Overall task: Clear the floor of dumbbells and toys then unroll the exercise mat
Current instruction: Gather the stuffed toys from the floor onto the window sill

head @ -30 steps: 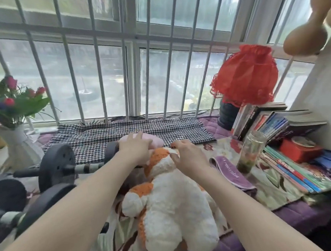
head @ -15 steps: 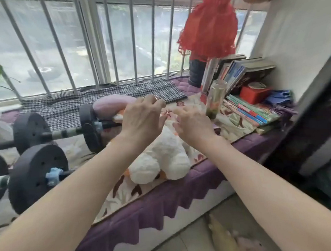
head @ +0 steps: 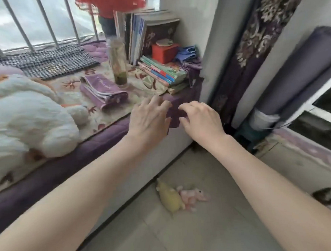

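A big white and orange plush toy point(head: 24, 118) lies on the purple-edged window seat point(head: 66, 166) at the left. My left hand point(head: 149, 122) and my right hand point(head: 201, 119) hover side by side, empty, with fingers spread, off the seat's right corner. On the tiled floor below lie a small yellow plush toy point(head: 170, 197) and a pink plush toy point(head: 192, 198), touching each other. A rolled purple exercise mat point(head: 293, 74) leans upright at the right beside the curtain. No dumbbells are in view.
On the seat stand a glass jar point(head: 118, 64), a folded purple cloth point(head: 104, 92), stacked books point(head: 163, 73), a red box point(head: 165, 51) and a checked cloth point(head: 46, 60). A patterned curtain point(head: 252, 42) hangs at the right. Pale floor tiles point(head: 187, 236) stretch below.
Both hands have let go of the white plush toy and moved right, off the seat's corner. The view swung right and down; the dumbbells left the frame, the floor toys and mat appeared.
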